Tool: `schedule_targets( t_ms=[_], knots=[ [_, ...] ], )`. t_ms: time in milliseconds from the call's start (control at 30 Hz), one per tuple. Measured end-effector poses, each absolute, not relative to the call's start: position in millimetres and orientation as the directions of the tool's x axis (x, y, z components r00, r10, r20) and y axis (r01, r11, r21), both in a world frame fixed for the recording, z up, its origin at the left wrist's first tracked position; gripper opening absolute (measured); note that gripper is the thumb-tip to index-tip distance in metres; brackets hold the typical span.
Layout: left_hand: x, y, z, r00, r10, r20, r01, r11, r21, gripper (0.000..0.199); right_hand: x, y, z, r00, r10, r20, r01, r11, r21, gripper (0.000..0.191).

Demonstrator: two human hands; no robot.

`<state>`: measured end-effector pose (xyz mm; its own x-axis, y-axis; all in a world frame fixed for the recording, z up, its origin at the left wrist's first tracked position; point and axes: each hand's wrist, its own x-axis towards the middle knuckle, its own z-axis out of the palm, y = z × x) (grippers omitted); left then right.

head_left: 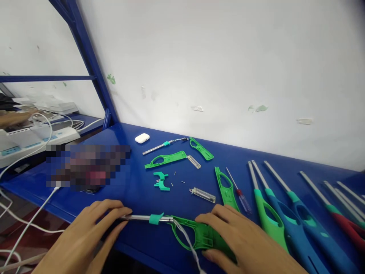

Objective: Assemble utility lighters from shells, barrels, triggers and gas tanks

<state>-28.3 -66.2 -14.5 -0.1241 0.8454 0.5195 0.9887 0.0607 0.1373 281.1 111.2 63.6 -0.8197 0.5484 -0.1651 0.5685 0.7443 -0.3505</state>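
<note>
Between the thumb and fingers of my left hand point(95, 230) is the end of a metal lighter tube point(139, 217). A teal collar point(155, 219) sits on the tube, whose other end meets a green lighter handle shell point(203, 235). My right hand point(239, 238) grips this shell by its right part, its inner side facing up. Whitish wires point(186, 236) trail from the tube across the shell toward me. Just beyond lie a clear fuel tank point(203, 195), two teal triggers point(161, 185), tiny screws point(183, 182) and another green shell half point(226, 186), partly behind my right hand.
Farther back lie a second tube point(156, 147), green shells point(168, 158), another tank point(194, 161) and a white case point(142, 138). A screwdriver point(243, 201) and several whole lighters point(269, 217) lie right. At left are a pixelated object point(88, 167), power strip point(37, 142) and cables.
</note>
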Motion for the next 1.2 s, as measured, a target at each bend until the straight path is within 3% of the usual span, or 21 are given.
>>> schedule_targets(
  t_ms=[200,400,633,867,1200],
  knots=[
    [10,-44,9,0.009,0.902,0.432,0.989,-0.072,0.129,0.042,282,111,62,-0.814,0.559,-0.159,0.576,0.738,-0.352,0.046],
    [37,-17,16,0.049,0.875,0.481,0.928,-0.218,0.303,0.022,283,110,60,-0.823,0.552,-0.138,0.562,0.752,-0.344,0.051],
    [37,-11,6,-0.06,0.892,0.449,0.871,-0.173,0.461,0.02,285,111,59,-0.823,0.556,-0.115,0.558,0.758,-0.337,0.049],
    [40,-12,13,-0.09,0.897,0.434,0.876,-0.136,0.463,0.027,284,112,60,-0.803,0.572,-0.164,0.59,0.726,-0.354,0.052],
    [40,-12,14,-0.124,0.889,0.441,0.847,-0.137,0.514,0.013,283,113,59,-0.811,0.569,-0.136,0.576,0.739,-0.348,0.052]
  ],
)
